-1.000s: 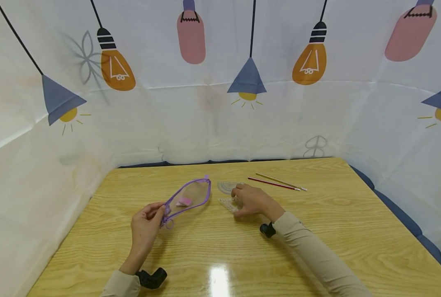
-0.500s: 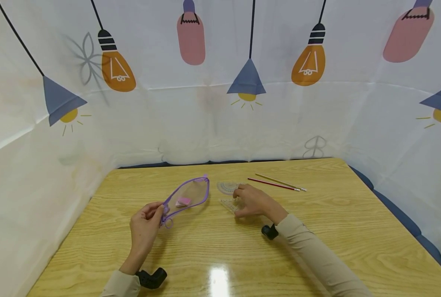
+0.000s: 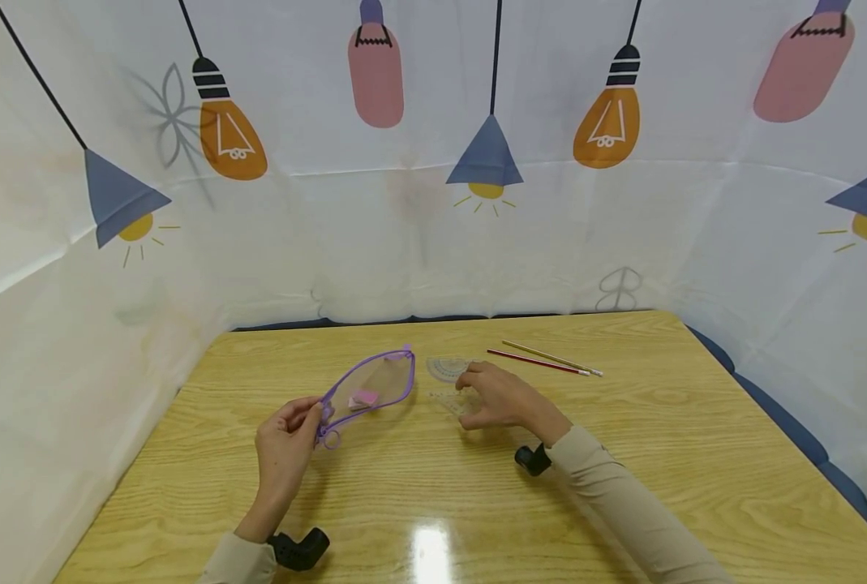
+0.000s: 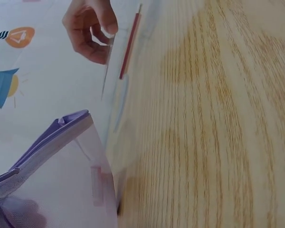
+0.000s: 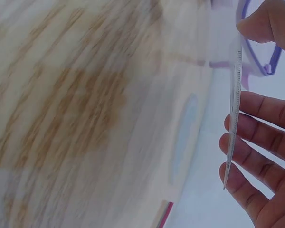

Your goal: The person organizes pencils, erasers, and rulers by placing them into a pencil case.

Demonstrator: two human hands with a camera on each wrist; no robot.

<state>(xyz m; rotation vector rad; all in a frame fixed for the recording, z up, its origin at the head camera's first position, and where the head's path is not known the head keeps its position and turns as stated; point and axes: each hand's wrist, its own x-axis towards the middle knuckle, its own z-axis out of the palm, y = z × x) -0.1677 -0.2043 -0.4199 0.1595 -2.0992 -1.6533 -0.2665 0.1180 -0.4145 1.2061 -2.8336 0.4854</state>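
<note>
Head view: left grip (image 3: 283, 444) pinches the purple pouch (image 4: 66, 178), long mouth slanting away rightward; right grip (image 3: 504, 397), thumb spread wide, holds a set square (image 5: 235, 95) pointing left.

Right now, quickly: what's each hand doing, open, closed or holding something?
Left hand: closed, holding the purple mesh pouch by one end.
Right hand: holding the clear triangular ruler.

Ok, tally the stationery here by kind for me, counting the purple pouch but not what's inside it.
Pouch, in the left hand: 1
Triangular ruler, in the right hand: 1
Protractor: 1
Pencils: 2
Total: 5
</note>
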